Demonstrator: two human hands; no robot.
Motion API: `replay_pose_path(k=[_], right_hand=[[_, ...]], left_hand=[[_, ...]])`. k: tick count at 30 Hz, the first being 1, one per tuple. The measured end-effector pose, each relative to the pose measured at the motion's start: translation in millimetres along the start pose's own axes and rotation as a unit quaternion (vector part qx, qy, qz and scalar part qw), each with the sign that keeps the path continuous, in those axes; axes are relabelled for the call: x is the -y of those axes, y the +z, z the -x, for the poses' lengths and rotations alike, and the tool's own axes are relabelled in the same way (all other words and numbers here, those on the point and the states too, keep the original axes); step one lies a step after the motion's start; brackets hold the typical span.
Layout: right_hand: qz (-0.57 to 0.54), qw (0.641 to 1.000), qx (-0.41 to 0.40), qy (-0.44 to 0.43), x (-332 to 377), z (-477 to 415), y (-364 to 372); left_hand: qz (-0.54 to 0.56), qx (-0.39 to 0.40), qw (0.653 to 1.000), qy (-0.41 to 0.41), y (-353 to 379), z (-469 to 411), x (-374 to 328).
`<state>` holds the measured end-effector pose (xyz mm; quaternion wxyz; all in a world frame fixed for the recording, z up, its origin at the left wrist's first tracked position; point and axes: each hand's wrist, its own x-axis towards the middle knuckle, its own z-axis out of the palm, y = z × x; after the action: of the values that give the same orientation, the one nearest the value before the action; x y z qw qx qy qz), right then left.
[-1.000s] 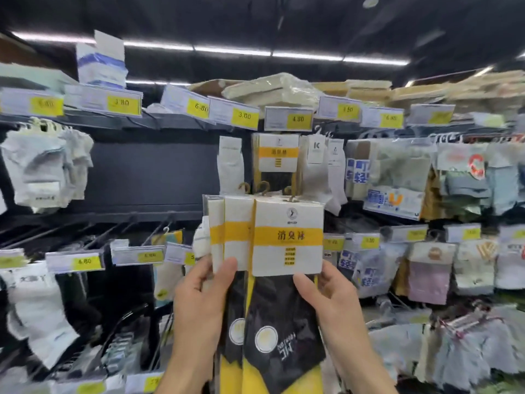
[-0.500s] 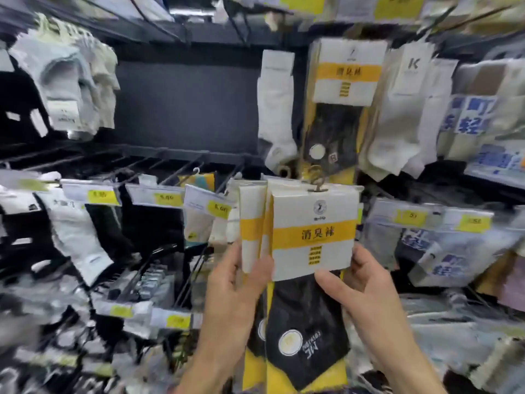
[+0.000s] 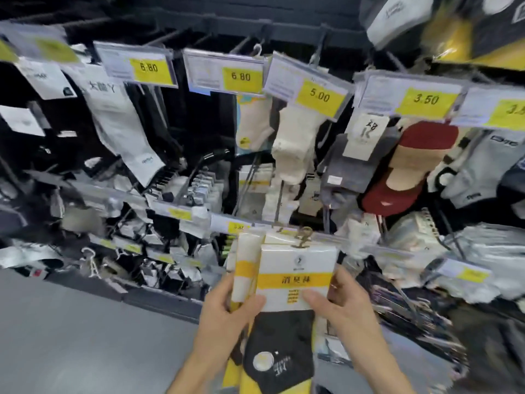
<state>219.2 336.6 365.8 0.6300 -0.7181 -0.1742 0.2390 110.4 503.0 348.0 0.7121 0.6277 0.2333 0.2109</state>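
Observation:
I hold a bundle of sock packs (image 3: 295, 268) low in the middle of the view, each with a white card, a yellow band and black and yellow socks below. Small metal hooks (image 3: 302, 237) stick up from their tops. My left hand (image 3: 227, 311) grips the left side of the bundle, thumb across the front. My right hand (image 3: 338, 305) grips the right side, thumb on the front card.
A shop rack of hanging socks fills the view. Price tags (image 3: 241, 76) marked 6.80, 5.00 and 3.50 sit on peg ends. White socks (image 3: 295, 143), grey socks (image 3: 349, 166) and red liner socks (image 3: 409, 166) hang behind. Grey floor (image 3: 85, 336) lies at lower left.
The view has dropped from the top shelves to the lower rows of pegs. Both hands have carried the sock packs downward with the same grip.

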Motion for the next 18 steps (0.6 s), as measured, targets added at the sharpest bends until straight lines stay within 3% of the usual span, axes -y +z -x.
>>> replay_pose_path(k=[3, 8, 15, 18], right_hand=[[-0.053, 0.998, -0.013, 0.007, -10, -10, 26], [-0.109, 0.992, -0.054, 0.038, -51, -18, 44], [-0.012, 0.991, -0.081, 0.109, -147, -70, 84], [0.020, 0.990, -0.087, 0.110, -166, -112, 111]], left_hand=[[-0.037, -0.042, 0.998, 0.014, -35, -20, 5], [0.031, -0.073, 0.997, 0.022, -100, -54, 1], [0.049, -0.062, 0.996, 0.036, -170, -73, 23], [0.039, -0.062, 0.997, -0.023, -174, -62, 43]])
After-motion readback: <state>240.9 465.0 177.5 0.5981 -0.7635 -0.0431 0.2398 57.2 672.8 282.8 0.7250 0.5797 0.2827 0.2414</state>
